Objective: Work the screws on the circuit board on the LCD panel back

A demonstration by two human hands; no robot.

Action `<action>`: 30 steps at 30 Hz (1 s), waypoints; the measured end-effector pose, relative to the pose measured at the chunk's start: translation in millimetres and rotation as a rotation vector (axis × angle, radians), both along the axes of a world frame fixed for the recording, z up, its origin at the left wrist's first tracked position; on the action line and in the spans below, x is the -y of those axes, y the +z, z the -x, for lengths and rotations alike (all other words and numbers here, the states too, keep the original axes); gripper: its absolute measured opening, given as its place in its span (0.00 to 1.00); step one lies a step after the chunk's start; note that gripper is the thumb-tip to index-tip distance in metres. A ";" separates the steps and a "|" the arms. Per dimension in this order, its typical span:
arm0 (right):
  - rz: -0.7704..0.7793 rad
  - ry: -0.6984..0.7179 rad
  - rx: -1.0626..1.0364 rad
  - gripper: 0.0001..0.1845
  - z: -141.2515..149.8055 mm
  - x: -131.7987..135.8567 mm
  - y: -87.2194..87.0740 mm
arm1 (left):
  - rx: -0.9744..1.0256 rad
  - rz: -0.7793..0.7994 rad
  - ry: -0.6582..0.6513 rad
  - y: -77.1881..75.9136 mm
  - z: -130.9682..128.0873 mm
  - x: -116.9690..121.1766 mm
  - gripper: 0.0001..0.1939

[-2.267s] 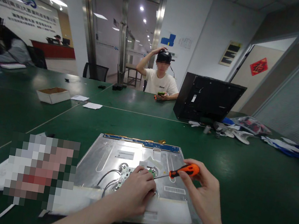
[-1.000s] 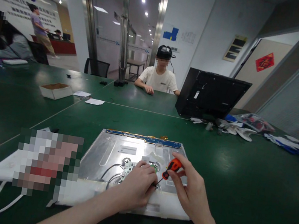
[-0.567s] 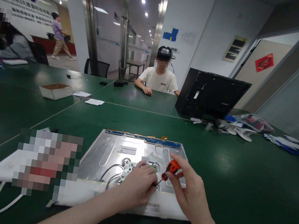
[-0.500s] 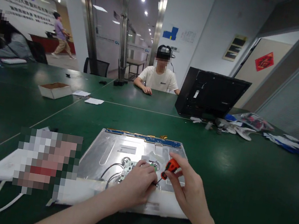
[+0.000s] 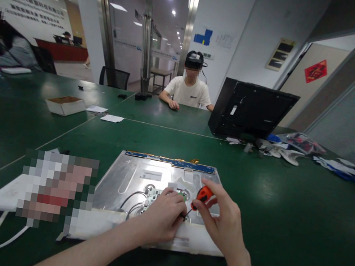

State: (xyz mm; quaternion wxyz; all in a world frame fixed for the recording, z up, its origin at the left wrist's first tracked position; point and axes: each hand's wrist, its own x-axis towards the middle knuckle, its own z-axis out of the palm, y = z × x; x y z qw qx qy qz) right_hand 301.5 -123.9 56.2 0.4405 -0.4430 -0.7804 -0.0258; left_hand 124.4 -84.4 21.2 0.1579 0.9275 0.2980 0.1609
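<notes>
A flat silver metal panel (image 5: 129, 175), like the back of a display, lies on the green table. A blue circuit strip (image 5: 159, 160) runs along its far edge. My right hand (image 5: 223, 213) pinches the red and black handle of a small screwdriver (image 5: 204, 194). Its thin shaft slants down and left, the tip meeting the panel beside my left fingers. My left hand (image 5: 167, 213) rests over the panel with fingers curled; whatever they pinch is hidden. Partly beneath it shows a small circuit board (image 5: 153, 195) with black cables (image 5: 132, 197) on its left.
A white bag (image 5: 6, 190), partly pixelated, lies left of the panel. Farther off are an open cardboard box (image 5: 65, 107), white papers (image 5: 112, 118), and a black monitor housing (image 5: 252, 111). Gloves and bagged items (image 5: 291, 156) lie at right. Another person (image 5: 188, 90) sits opposite.
The screwdriver handle looks slightly turned in my right fingers. My left hand has barely moved. In the background, the walking person has moved out of sight.
</notes>
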 end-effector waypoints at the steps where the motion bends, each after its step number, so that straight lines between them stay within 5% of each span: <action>1: -0.011 -0.002 0.000 0.21 0.5 -0.5 -0.3 | 0.002 -0.003 -0.001 -0.3 -0.1 0.0 0.05; 30: -0.136 -0.015 -0.034 0.23 13.1 -8.7 -11.4 | 0.006 -0.023 -0.010 -7.4 -0.2 -2.0 0.08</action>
